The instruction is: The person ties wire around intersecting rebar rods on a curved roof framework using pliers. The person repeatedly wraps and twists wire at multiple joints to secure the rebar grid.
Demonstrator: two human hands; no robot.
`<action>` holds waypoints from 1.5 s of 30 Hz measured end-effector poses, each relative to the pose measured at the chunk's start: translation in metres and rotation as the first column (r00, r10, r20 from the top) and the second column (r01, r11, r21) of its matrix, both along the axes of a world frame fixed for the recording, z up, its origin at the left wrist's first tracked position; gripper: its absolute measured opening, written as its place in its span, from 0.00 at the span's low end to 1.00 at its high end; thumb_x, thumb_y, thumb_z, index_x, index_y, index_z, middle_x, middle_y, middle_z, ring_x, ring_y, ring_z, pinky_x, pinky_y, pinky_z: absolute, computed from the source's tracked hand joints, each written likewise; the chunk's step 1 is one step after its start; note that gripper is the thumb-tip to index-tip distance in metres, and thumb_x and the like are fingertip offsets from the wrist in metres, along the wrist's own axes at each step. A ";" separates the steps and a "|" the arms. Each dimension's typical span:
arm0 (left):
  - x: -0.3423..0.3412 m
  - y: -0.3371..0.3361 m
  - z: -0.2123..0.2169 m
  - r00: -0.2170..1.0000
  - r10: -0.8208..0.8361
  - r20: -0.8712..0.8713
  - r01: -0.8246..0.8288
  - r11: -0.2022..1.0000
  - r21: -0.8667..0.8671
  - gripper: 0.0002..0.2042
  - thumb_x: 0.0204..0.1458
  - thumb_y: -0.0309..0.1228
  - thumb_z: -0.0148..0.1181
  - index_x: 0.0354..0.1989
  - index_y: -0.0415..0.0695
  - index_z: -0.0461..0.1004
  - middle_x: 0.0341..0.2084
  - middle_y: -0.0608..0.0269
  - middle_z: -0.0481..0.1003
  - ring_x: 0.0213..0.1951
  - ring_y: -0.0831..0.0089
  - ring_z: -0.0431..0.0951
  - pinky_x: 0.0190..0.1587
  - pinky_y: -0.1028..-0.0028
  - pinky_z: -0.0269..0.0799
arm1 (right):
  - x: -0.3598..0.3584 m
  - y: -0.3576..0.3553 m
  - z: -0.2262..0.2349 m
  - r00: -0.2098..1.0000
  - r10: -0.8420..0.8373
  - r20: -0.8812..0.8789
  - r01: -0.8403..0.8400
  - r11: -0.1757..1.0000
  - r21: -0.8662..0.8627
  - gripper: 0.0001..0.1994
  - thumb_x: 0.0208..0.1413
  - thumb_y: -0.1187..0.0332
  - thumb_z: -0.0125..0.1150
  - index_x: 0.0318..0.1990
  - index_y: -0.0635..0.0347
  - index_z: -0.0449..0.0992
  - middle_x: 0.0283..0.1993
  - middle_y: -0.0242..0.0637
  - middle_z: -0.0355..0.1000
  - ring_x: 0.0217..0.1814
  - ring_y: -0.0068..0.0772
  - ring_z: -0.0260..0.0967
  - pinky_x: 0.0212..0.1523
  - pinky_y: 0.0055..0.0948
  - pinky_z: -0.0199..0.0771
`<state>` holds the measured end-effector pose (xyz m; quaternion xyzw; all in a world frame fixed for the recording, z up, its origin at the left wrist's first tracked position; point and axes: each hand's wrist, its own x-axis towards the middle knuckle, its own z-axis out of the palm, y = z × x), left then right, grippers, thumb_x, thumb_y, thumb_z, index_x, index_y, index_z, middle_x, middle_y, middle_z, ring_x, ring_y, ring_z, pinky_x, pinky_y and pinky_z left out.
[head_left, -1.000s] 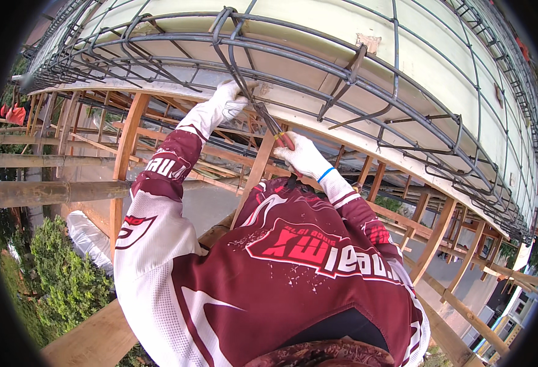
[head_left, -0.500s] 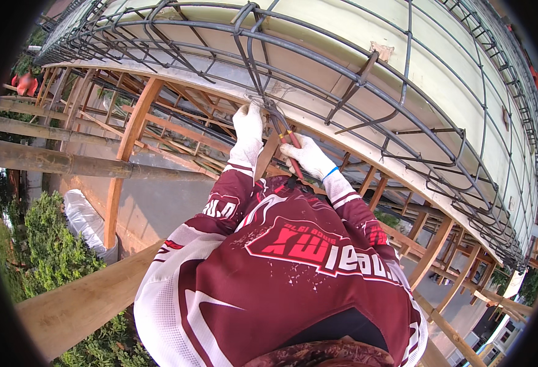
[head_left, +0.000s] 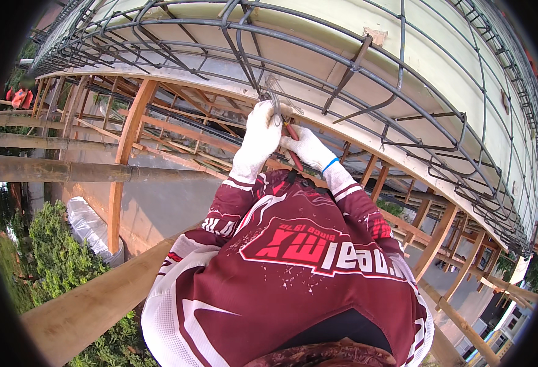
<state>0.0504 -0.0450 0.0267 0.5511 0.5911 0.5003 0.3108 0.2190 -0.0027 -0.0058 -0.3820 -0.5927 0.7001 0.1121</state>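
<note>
Both my hands wear white gloves and meet at one joint of the dark steel rebar cage (head_left: 354, 73), which lies on a pale formwork deck (head_left: 446, 67). My left hand (head_left: 261, 127) is closed around thin tie wire (head_left: 274, 93) at a bottom bar of the cage. My right hand (head_left: 309, 150), with a blue band at the wrist, grips a red-handled tool (head_left: 291, 136) whose tip points at the same joint. My maroon and white sleeves fill the lower middle of the view.
Wooden props (head_left: 129, 131) and braces hold up the deck. A horizontal pole (head_left: 67, 172) crosses at left, and a timber rail (head_left: 91, 300) runs at lower left. Far below are green bushes (head_left: 55, 257) and a white sack (head_left: 88, 223). A person in orange (head_left: 18, 98) stands far left.
My left hand has slid right along the cage and come in beside my right hand at the joint. The right hand has stayed at that spot.
</note>
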 end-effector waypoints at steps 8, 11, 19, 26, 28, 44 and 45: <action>-0.029 -0.001 0.005 0.612 -0.039 0.790 0.000 0.999 0.050 0.36 0.55 0.27 0.63 0.73 0.41 0.58 0.63 0.45 0.71 0.61 0.57 0.74 0.63 0.63 0.68 | 0.001 0.000 0.008 0.999 -0.016 0.042 0.017 1.000 -0.023 0.16 0.64 0.58 0.64 0.48 0.61 0.72 0.28 0.29 0.69 0.24 0.22 0.69 0.25 0.26 0.71; -0.039 -0.002 0.017 0.401 -0.125 0.908 0.006 0.991 0.134 0.33 0.61 0.37 0.62 0.73 0.45 0.59 0.64 0.43 0.68 0.60 0.52 0.75 0.61 0.51 0.70 | 0.001 -0.001 0.007 0.999 -0.015 0.028 0.016 1.000 -0.009 0.16 0.64 0.58 0.64 0.47 0.62 0.72 0.27 0.29 0.69 0.24 0.22 0.68 0.26 0.27 0.71; -0.002 -0.010 0.038 0.409 0.315 0.856 -0.123 0.949 -0.291 0.14 0.66 0.35 0.59 0.47 0.34 0.76 0.34 0.52 0.81 0.32 0.62 0.83 0.40 0.63 0.84 | 0.001 0.001 0.004 0.999 -0.010 0.053 0.003 0.992 0.129 0.16 0.63 0.57 0.63 0.44 0.63 0.73 0.26 0.30 0.70 0.24 0.21 0.67 0.29 0.28 0.69; 0.017 -0.053 0.075 0.674 0.292 0.679 0.078 0.886 -0.458 0.14 0.65 0.30 0.56 0.51 0.30 0.77 0.35 0.50 0.83 0.30 0.65 0.85 0.34 0.69 0.83 | 0.007 0.005 0.001 0.997 0.047 0.063 -0.045 0.998 -0.040 0.17 0.63 0.59 0.63 0.49 0.65 0.75 0.27 0.32 0.74 0.24 0.23 0.69 0.29 0.29 0.70; 0.032 -0.062 0.085 0.904 0.011 0.428 0.184 0.892 -0.413 0.17 0.66 0.32 0.56 0.55 0.30 0.76 0.34 0.53 0.83 0.32 0.72 0.83 0.35 0.74 0.79 | 0.006 0.007 -0.008 0.999 0.036 -0.027 -0.033 0.996 0.084 0.19 0.64 0.55 0.64 0.48 0.64 0.76 0.32 0.32 0.75 0.31 0.23 0.71 0.33 0.29 0.72; -0.003 0.002 0.021 0.833 0.475 0.283 -0.334 0.840 -0.427 0.21 0.66 0.50 0.58 0.47 0.43 0.81 0.31 0.67 0.78 0.32 0.81 0.75 0.33 0.75 0.72 | 0.010 -0.002 -0.021 0.933 -0.197 -0.299 -0.020 0.805 -0.593 0.19 0.61 0.62 0.69 0.52 0.63 0.72 0.35 0.33 0.73 0.29 0.26 0.72 0.27 0.28 0.75; -0.009 0.008 0.005 0.848 0.493 0.197 -0.366 0.812 -0.455 0.22 0.65 0.51 0.59 0.49 0.43 0.79 0.35 0.64 0.79 0.34 0.74 0.79 0.36 0.72 0.76 | 0.010 -0.002 -0.019 0.928 -0.209 -0.308 -0.024 0.792 -0.610 0.19 0.62 0.64 0.67 0.54 0.63 0.70 0.36 0.34 0.73 0.29 0.26 0.72 0.27 0.28 0.76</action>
